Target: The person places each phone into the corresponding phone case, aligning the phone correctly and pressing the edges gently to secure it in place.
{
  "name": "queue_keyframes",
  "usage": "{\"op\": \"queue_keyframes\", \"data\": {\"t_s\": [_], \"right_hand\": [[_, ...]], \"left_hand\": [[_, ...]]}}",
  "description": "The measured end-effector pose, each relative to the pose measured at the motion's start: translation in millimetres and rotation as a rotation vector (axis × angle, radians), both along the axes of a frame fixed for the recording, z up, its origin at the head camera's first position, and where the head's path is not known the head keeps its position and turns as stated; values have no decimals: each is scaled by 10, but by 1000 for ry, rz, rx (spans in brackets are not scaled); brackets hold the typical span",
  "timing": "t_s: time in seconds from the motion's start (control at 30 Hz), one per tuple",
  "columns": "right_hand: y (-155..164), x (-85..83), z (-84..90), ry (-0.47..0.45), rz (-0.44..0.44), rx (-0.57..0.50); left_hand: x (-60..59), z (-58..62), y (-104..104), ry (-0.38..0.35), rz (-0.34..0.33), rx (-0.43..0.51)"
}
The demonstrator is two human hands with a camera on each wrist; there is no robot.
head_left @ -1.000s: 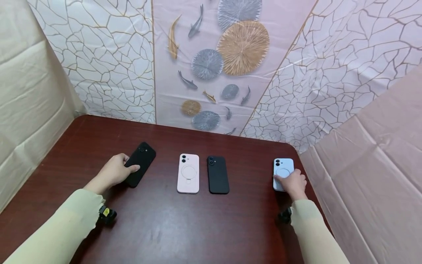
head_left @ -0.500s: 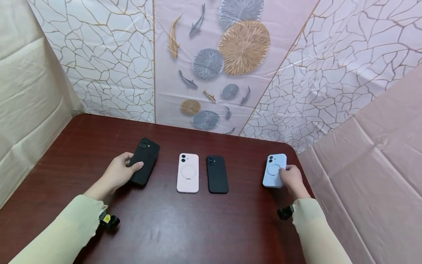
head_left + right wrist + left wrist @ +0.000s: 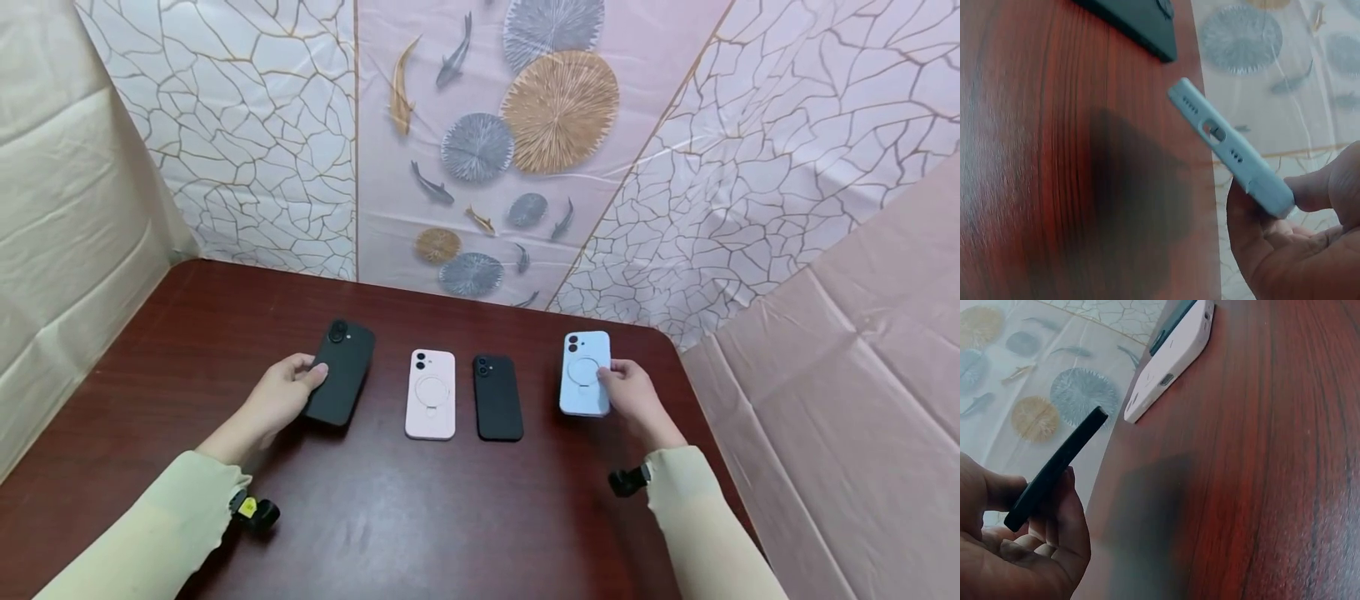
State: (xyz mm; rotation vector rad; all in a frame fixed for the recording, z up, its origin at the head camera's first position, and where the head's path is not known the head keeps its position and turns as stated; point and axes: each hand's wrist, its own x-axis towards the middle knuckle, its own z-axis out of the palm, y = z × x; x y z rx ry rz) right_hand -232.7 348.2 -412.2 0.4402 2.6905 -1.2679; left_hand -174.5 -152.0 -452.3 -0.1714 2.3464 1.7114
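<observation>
- The left hand (image 3: 281, 398) pinches the near end of a slim matte-black phone case (image 3: 341, 372), thumb on top and fingers curled beneath; the left wrist view shows the case lifted clear of the table, with its shadow on the wood below.
- The right hand (image 3: 628, 395) grips a pale blue phone case with a round ring on its back (image 3: 584, 372) by its right edge, thumb on the back and fingers curled under; the right wrist view shows this case raised and tilted above its own shadow.
- Between the two held cases, a soft pink phone case with a ring stand (image 3: 431, 393) lies flat on the dark red-brown wooden table (image 3: 420, 508).
- Just beside the pink one, to its right, a second black phone case (image 3: 497, 397) also lies flat, camera holes facing away from the person.
- Both forearms wear pale green sleeves (image 3: 142, 542), each with a small black camera mount at the wrist.
- Behind the table hangs a sheet printed with cracked-marble lines, fish and round leaf shapes (image 3: 487, 142); plain cream and pink sheets hang at the left and right.
</observation>
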Motion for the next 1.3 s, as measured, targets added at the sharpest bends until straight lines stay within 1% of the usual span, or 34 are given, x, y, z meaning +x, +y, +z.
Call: {"op": "queue_keyframes", "data": {"t_s": [0.2,0.4,0.5,0.63,0.73,0.87,1.13,1.3], "right_hand": [[-138,11,-17,13,44,-94],[-312,60,-30,15,73,-148],[-417,99,-34,14,88,-217],[-541,136,-38,16,117,-279],[-616,149,-43,17,135,-279],[-726,175,-50,9,133,-315],[-994,257,-44,50,128,-407],[-1195,313,-8,65,161,-437]], "left_hand": [[24,19,73,4,15,30],[65,25,153,-10,7,68],[85,29,189,-18,1,88],[91,30,224,-26,4,112],[95,29,243,-29,8,121],[107,38,264,-28,9,146],[150,53,323,-20,10,266],[176,82,379,-28,-5,295]]}}
